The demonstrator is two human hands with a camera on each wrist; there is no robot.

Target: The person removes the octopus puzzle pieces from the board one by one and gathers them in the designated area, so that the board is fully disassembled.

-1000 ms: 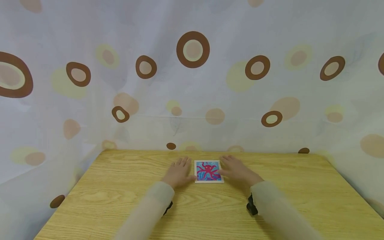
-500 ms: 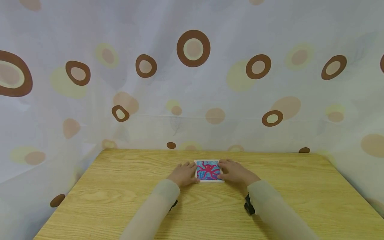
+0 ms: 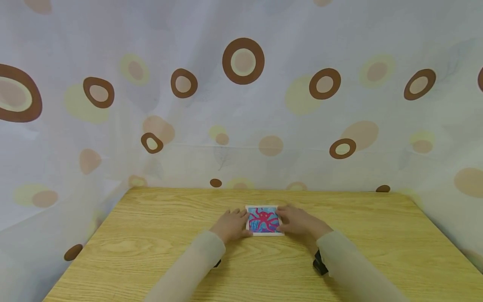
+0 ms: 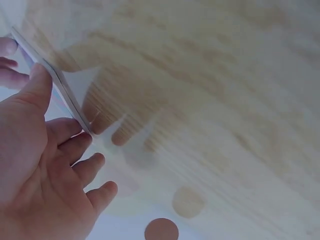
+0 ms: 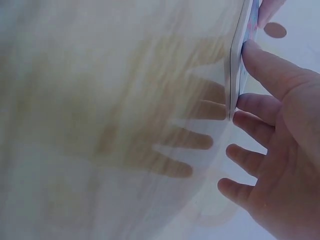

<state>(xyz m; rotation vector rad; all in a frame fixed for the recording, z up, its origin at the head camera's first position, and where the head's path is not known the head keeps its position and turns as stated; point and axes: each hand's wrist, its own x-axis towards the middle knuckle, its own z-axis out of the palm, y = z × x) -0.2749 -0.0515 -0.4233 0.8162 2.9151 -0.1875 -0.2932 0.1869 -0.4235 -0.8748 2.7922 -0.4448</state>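
Observation:
A square picture of a pink octopus on blue, with a white border (image 3: 264, 220), lies on the wooden table in the head view. At its left side my left hand (image 3: 231, 225) holds the edge, thumb at the near corner and forefinger towards the far one. My right hand (image 3: 301, 222) grips the opposite side in much the same way. The left wrist view shows the thin pale edge of the picture (image 4: 65, 90) against the thumb and first fingers, the other fingers spread off it. In the right wrist view the picture's edge (image 5: 235, 65) likewise meets thumb and first fingers.
The wood-grain table (image 3: 151, 235) reaches back to a white curtain (image 3: 241, 113) patterned with brown and beige circles, which also hangs at both sides. The tabletop is glossy and mirrors the hands. A black device (image 3: 320, 264) sits at the right wrist.
Both hands have closed in from beside the picture to its left and right edges. The picture has since slid slightly towards me, with the hands moving along with it.

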